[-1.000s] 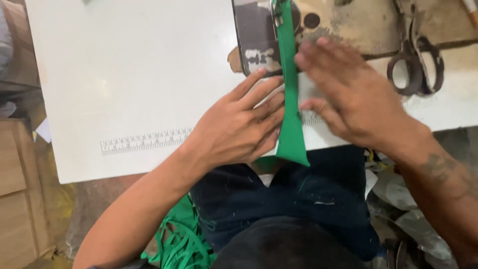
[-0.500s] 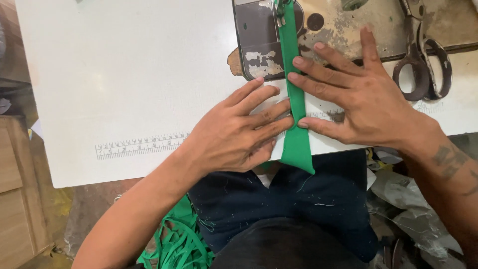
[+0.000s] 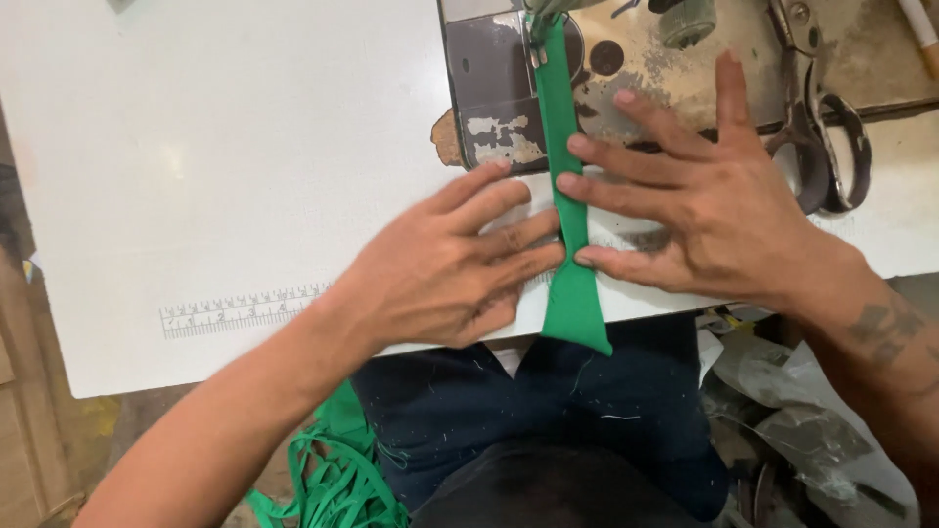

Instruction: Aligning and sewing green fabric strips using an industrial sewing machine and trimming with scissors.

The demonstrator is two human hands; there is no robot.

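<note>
A narrow green fabric strip [image 3: 565, 186] runs from the sewing machine's presser foot [image 3: 536, 22] down over the near edge of the white table [image 3: 215, 156], its end hanging above my lap. My left hand [image 3: 445, 269] lies flat on the table, fingertips touching the strip's left edge. My right hand [image 3: 699, 200] is spread flat on the machine bed [image 3: 626, 78], fingertips pressing the strip's right edge. Neither hand grips anything.
Large metal scissors [image 3: 822, 127] lie on the bed by my right hand. A printed ruler strip [image 3: 240, 311] runs along the table's front. A heap of green strips [image 3: 328, 479] hangs by my left knee. Plastic bags [image 3: 822, 440] lie at lower right.
The strip has fed away from me towards the presser foot, leaving a shorter hanging end. My right hand has spread its fingers and shifted forward onto the machine bed; my left hand stays alongside.
</note>
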